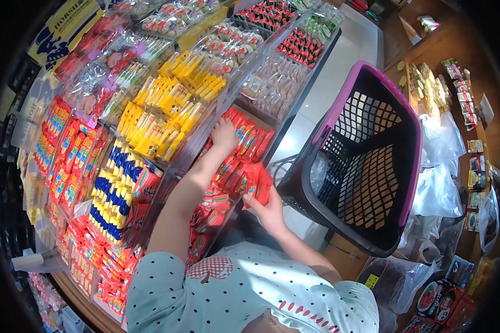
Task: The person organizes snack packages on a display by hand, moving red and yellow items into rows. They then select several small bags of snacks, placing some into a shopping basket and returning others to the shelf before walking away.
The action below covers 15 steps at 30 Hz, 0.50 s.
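Observation:
My left hand (224, 136) reaches into a bin of red snack packets (255, 141). Its fingers curl downward among them, and the fingertips are hidden, so what they grip cannot be made out. Lower and nearer my body, my right hand (268, 212) is closed around a bunch of shiny red packets (257, 186), thumb on top. More red packets with green stripes (213, 202) lie just left of that hand. Yellow packets (172, 94) fill the neighbouring compartments, up and left of my left hand.
A black shopping basket (353, 161) with a purple rim stands right of the display, with clear plastic inside. Blue-and-yellow packets (115, 188) and other wrapped sweets fill the left bins. At right, a wooden shelf (455, 53) holds packaged goods, with plastic bags (439, 188) beside it.

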Tool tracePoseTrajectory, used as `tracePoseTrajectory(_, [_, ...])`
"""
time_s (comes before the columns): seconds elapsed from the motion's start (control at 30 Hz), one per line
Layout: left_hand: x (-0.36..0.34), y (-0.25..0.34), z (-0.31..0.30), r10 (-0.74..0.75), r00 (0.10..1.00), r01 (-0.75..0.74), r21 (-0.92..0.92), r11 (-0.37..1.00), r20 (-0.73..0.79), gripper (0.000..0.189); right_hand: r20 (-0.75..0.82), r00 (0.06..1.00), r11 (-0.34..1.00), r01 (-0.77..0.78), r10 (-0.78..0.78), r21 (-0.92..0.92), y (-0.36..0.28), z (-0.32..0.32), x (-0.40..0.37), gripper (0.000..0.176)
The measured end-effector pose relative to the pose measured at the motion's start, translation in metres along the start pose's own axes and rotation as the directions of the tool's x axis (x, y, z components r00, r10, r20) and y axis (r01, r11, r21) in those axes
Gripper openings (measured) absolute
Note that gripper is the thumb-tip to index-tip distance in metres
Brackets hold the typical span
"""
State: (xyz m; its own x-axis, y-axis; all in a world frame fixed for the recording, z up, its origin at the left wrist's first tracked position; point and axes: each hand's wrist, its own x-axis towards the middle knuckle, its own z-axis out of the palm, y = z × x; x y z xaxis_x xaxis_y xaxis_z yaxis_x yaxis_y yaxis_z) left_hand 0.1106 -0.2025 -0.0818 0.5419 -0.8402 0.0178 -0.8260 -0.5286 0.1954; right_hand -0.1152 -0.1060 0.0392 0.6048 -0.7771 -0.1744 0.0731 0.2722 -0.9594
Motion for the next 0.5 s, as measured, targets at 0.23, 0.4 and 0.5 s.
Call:
tracePoseTrajectory(0.23, [-0.001, 0.020, 0.010, -0.086, 0.994, 0.071, 0.199, 0.977, 0.065, 0.062, -0.043, 0.999, 0.999, -0.001, -0.001, -0.044, -0.001, -0.015, 0.000, 0.047])
tracePoseTrajectory(0.4, [-0.001, 0.011, 0.008, -0.140, 0.966, 0.152, -0.037, 0.988, 0.219, 0.067, -0.021, 0.999, 0.998, 0.047, -0.048, -0.045, 0.001, -0.020, 0.001, 0.046])
tracePoseTrajectory(0.5, [-0.006, 0.005, -0.001, -0.133, 0.959, 0.160, -0.092, 0.983, 0.250, 0.057, -0.017, 0.999, 0.995, 0.049, -0.050, -0.089, 0.002, -0.021, 0.000, 0.046])
